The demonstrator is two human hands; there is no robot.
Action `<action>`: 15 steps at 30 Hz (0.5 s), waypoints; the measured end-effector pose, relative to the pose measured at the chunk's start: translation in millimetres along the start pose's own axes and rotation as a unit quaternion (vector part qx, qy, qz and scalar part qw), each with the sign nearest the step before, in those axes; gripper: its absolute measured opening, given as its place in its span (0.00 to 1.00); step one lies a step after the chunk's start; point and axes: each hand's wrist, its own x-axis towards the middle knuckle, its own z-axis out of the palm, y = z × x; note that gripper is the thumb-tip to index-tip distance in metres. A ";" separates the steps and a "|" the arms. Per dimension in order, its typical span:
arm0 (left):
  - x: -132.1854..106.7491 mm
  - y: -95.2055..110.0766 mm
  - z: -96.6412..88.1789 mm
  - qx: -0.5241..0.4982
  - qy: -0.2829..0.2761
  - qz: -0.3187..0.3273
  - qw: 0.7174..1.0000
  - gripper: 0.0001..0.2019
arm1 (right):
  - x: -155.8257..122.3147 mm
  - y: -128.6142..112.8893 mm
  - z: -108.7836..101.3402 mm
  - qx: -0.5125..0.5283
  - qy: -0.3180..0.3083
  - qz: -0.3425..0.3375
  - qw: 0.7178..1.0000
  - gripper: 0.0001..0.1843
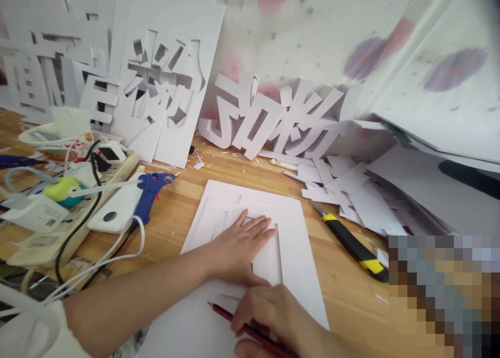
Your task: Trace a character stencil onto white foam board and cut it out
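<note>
A white board [300,243] with cut-out lines lies on the wooden table in front of me. My left hand [242,246] rests flat on the upper part of the board, fingers spread, with nothing in its grasp. Lower down, my right hand [277,316] grips a red and black pencil [222,312]. The pencil's tip points up and left, over the lower part of the board close to a cut slot. Whether the tip touches the surface I cannot tell.
A yellow and black utility knife [351,243] lies right of the board, below a heap of paper scraps [344,186]. Leftward are a blue glue gun [148,194], a power strip [42,248] and tangled cables. White cut-out characters [250,118] and stencil boards [203,24] lean on the wall.
</note>
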 end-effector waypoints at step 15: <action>1.0 -1.2 0.9 0.000 -0.004 0.001 1.000 0.42 | 14.4 2.1 9.0 -0.060 -0.033 -0.030 0.997 0.11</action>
